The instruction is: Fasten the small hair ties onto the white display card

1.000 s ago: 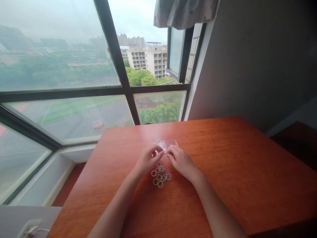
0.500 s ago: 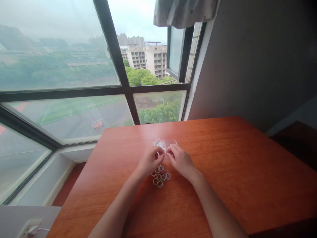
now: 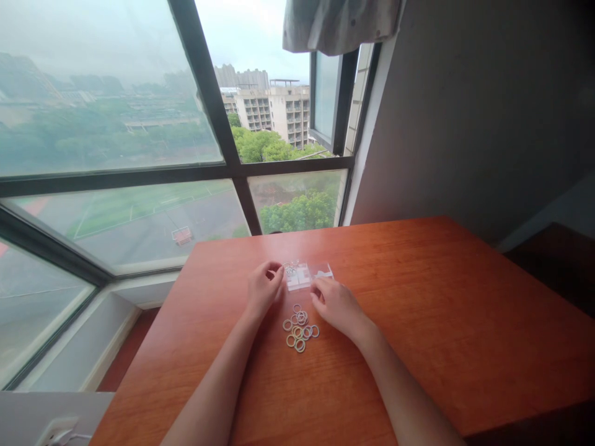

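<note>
Several small pale rings [image 3: 300, 326] lie in a loose pile on the reddish wooden table [image 3: 441, 310]. Just beyond them sits a small clear plastic box [image 3: 307, 274] with compartments, a few rings at its left end. My left hand [image 3: 263, 291] hovers to the left of the box, fingers curled in a pinch near the rings at the box's left end; what it holds is too small to see. My right hand [image 3: 335, 305] rests on the table right of the pile, fingers curled, fingertips close to the box's near edge.
A large window [image 3: 139, 155] with dark frames runs along the table's far and left sides. A grey wall [image 3: 465, 124] stands at the right. A white power socket [image 3: 53, 430] with a cable shows at the bottom left. A darker surface [image 3: 558, 266] adjoins the table's right edge.
My hands were together over the box's near edge. Now my left hand has moved left and away towards the box's left end, and my right hand has drawn back slightly.
</note>
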Available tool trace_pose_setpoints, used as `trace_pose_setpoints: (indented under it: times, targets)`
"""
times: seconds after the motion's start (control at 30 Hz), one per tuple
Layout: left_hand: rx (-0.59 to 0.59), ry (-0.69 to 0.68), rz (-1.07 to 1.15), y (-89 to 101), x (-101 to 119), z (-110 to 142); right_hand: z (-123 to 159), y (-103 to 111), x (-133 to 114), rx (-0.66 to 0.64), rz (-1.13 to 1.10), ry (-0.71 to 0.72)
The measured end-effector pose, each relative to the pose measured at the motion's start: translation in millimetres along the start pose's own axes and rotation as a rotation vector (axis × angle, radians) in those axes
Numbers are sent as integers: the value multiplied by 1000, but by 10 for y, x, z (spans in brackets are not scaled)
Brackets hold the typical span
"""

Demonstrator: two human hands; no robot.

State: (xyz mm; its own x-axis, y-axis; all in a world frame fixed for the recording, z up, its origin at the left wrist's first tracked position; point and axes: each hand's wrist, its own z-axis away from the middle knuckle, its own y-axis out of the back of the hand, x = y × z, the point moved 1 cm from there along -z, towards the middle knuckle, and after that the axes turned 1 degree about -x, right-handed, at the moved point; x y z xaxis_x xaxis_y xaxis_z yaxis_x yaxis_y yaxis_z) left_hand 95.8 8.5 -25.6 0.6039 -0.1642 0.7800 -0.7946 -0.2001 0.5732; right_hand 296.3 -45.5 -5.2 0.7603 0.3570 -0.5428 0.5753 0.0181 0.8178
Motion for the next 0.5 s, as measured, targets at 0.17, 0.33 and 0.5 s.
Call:
trace_pose_setpoints:
  times: [0.17, 0.33, 0.5]
  targets:
    - [-41, -23, -3, -55, -4, -2, 8, 10, -6, -11, 8, -8]
    - [-63, -26, 38, -39, -15, 17, 21, 43, -1, -46, 40, -13]
    - [-75, -41, 55, -38, -49, 35, 33, 64, 17, -94, -26, -10]
